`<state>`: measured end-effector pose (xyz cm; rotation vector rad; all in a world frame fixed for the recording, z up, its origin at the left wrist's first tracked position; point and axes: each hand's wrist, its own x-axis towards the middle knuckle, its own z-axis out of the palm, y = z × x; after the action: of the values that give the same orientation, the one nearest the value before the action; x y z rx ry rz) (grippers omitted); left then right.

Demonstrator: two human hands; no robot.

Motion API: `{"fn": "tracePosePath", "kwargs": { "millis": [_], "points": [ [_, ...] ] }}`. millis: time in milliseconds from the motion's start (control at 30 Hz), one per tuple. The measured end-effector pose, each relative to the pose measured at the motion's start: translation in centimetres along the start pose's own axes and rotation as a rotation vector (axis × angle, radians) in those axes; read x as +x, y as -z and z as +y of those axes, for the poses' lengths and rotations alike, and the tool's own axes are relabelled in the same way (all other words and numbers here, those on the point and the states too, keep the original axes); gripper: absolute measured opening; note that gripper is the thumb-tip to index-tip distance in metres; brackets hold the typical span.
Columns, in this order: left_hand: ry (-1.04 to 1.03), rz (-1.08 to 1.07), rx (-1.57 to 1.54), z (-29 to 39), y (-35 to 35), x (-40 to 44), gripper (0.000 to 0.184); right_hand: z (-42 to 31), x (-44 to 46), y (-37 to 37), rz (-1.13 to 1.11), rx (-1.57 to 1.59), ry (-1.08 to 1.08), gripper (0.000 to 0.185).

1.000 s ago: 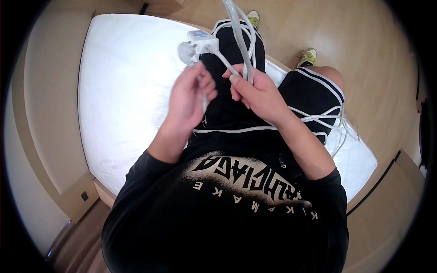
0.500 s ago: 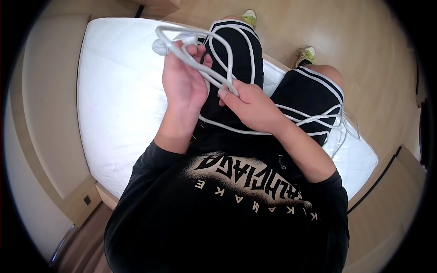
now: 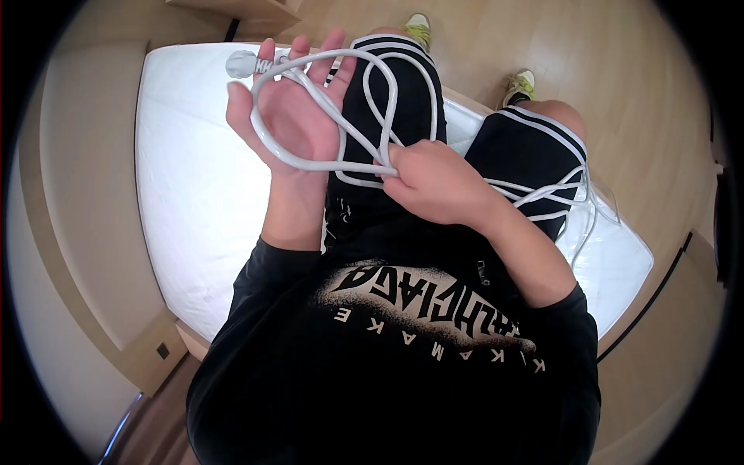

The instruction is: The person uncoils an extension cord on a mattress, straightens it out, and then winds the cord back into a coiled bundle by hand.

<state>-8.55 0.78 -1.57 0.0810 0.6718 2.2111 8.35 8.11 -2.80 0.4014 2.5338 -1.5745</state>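
Observation:
My left hand (image 3: 291, 116) is palm up with its fingers spread, under a loop of white cable (image 3: 267, 138). At its fingertips lies the cable's light grey plug (image 3: 242, 64), with a ribbed neck beside it. My right hand (image 3: 434, 182) is closed around the strands where the loops come together; its fingertips are partly hidden. More cable runs over my black shorts (image 3: 403, 85), crosses my right thigh and hangs down past the knee onto the mattress.
I sit on the edge of a white mattress (image 3: 201, 194). A beige wall panel (image 3: 97, 178) stands to the left. Wooden floor (image 3: 620, 85) lies ahead and to the right, with my yellow-green shoes (image 3: 521, 84) on it. A dark-edged wooden panel (image 3: 674, 287) is at the right.
My left hand has opened and its fingers have spread, where before they were curled near the cable. The loop has widened over the palm, and the plug has shifted left and slightly up.

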Motion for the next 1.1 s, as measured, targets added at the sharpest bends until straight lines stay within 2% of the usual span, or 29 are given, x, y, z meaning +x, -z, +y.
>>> {"fn": "tracePosePath", "kwargs": {
  "millis": [67,100,200,233,367,433,533,667,700,767,867,900,967,1033,1100],
  "points": [
    [0.015,-0.07,0.028,-0.6,0.3,-0.2,0.08,0.1,-0.2,-0.1,-0.031,0.067,-0.043,0.022],
    [0.059,-0.055,0.043,-0.7,0.2,-0.4,0.091,0.0,-0.2,-0.1,-0.056,0.057,-0.06,0.023],
    [0.167,-0.217,-0.064,-1.6,0.2,-0.6,0.097,-0.4,-0.1,0.1,-0.159,0.086,-0.108,0.025],
    [0.173,-0.252,-0.064,-1.9,0.3,-0.7,0.106,-0.5,-0.1,0.0,-0.194,0.109,-0.129,0.026],
    [0.183,-0.444,-0.146,-2.3,0.5,-0.7,0.114,1.0,-0.5,-0.5,-0.119,0.205,0.033,0.027],
    [0.178,-0.386,-0.017,-2.1,0.4,-0.8,0.099,1.2,-0.7,-0.5,-0.124,0.227,0.041,0.029],
    [0.238,-0.292,-0.069,-1.1,0.1,-0.7,0.076,1.4,-0.6,-0.8,-0.085,0.134,-0.022,0.03],
    [0.219,-0.189,-0.127,-0.1,-1.6,0.1,0.05,2.8,-0.5,-1.1,0.366,-0.251,0.357,0.042],
    [0.181,-0.133,-0.135,0.1,-2.2,0.0,0.039,3.0,-0.7,-0.7,0.25,-0.225,0.283,0.043],
    [0.136,-0.127,-0.063,1.3,-3.7,0.1,0.036,1.7,-1.3,1.7,0.017,-0.166,0.137,0.047],
    [0.11,-0.196,0.018,4.0,-4.6,-0.1,0.03,1.1,-1.9,2.2,-0.067,0.126,0.17,0.04],
    [0.101,-0.204,0.042,4.3,-6.0,0.1,0.03,1.6,-1.5,2.2,-0.098,0.299,0.256,0.039],
    [0.13,-0.266,0.129,4.8,-8.8,-0.1,0.029,1.4,-1.5,3.2,-0.168,0.333,0.271,0.038],
    [0.044,-0.284,0.127,6.2,-10.1,-0.1,0.027,1.1,-1.8,4.0,-0.24,0.274,0.258,0.038],
    [-0.065,-0.241,0.048,7.9,-12.2,0.7,0.023,1.8,-3.5,5.9,-0.117,0.109,0.221,0.03]
  ]
}}
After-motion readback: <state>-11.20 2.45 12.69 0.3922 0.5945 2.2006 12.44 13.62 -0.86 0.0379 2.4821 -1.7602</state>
